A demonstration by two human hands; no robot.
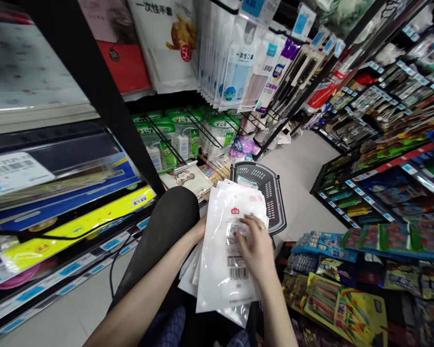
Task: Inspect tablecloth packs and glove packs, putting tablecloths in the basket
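A stack of white plastic packets (217,270) lies over my lap, the top one showing a small red logo, printed text and a barcode. My left hand (201,228) reaches under the stack from the left and holds it; its fingers are hidden behind the packets. On the face of the top packet rests my right hand (255,243), its fingers apart and slightly bent, with a ring on one finger. Just beyond the packets, a dark grey shopping basket (278,205) stands on the floor, partly covered by them.
Hanging mask packs (238,65) and a disposable-glove pack (166,48) fill the rack ahead. Green-topped packs (183,132) hang lower, behind metal hooks. Shelves with price tags (110,243) run along the left. Bagged snacks (347,308) lie at right, beside the aisle floor (300,168).
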